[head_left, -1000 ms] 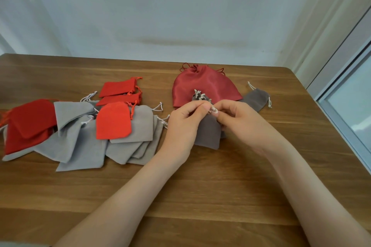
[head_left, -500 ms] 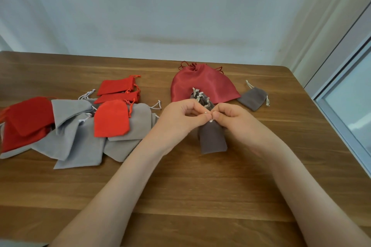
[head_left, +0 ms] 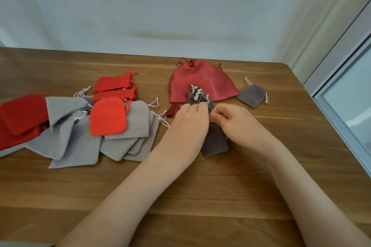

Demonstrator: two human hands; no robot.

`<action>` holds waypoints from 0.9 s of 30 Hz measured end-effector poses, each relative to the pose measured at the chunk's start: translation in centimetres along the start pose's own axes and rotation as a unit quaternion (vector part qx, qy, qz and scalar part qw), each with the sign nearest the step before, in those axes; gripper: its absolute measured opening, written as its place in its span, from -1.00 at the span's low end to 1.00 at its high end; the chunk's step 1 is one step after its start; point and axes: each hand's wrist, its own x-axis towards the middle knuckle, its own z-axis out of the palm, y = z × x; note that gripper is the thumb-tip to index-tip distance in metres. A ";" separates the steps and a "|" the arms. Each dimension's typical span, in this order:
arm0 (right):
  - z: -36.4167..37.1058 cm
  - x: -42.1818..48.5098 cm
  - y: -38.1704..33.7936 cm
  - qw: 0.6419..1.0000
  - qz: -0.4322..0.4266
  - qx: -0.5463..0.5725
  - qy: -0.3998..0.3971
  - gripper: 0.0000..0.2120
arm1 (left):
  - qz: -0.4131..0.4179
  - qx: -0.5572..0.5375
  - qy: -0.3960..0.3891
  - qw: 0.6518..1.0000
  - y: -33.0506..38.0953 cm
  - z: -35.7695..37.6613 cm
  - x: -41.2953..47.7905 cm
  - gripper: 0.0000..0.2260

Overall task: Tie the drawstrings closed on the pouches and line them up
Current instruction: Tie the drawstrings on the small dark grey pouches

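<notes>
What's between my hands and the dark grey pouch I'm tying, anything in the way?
Nothing visible. The left hand and right hand both hold the dark grey pouch directly, with their fingers curled at its neck.

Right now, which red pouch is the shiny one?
The dark red pouch farthest back, gathered shut at its top. The other red pouches on the left are brighter, flat and dull.

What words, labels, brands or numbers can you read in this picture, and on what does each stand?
None: no readable text, label or number shows on the red pouches, grey pouches, brown pouch being tied, large red satin bag or wooden table.
</notes>
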 end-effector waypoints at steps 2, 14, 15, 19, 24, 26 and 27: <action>0.0 -0.1 -0.1 1.000 -0.004 -0.001 -0.011 -0.80 | 0.013 0.001 0.025 1.000 0.1 -0.1 -0.2 -0.55; -0.4 -0.3 -0.1 0.954 -0.028 0.292 -0.059 -0.79 | 0.098 -0.012 0.115 0.988 -0.7 -0.9 -0.9 -0.89; -0.5 -0.3 -0.1 0.950 -0.035 0.301 -0.070 -0.79 | 0.101 -0.012 0.121 0.987 -0.8 -0.8 -0.9 -0.88; -1.1 -0.2 0.2 0.939 -0.046 0.334 -0.072 -0.83 | 0.125 0.001 0.147 0.981 -1.2 -0.4 -0.9 -0.87; -1.3 0.0 0.5 0.936 -0.039 0.348 -0.039 -0.89 | 0.132 -0.009 0.161 0.978 -1.6 0.2 -0.8 -0.83; -1.2 -0.1 0.4 0.941 -0.042 0.335 -0.032 -0.91 | 0.117 -0.033 0.153 0.981 -1.7 0.0 -0.8 -0.82; -1.0 -0.1 0.3 0.941 -0.044 0.333 -0.032 -0.90 | 0.102 -0.048 0.151 0.982 -1.6 -0.1 -0.8 -0.82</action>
